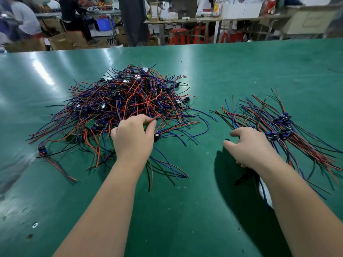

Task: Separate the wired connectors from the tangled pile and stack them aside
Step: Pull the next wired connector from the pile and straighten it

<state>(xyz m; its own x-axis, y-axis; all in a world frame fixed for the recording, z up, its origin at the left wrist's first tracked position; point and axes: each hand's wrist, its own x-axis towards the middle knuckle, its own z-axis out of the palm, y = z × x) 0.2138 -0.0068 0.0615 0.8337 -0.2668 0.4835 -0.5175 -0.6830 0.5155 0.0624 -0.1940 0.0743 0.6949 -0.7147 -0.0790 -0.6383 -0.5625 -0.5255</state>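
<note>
A single head-worn wide-angle view looked forward and down, close over the green bench (185, 210), far workshop beyond.

tabletop (241, 58): glossy green, light glare at left | behind: workbenches (185, 20), red stools (179, 36), cardboard boxes (63, 40), seated people (24, 17)
</note>
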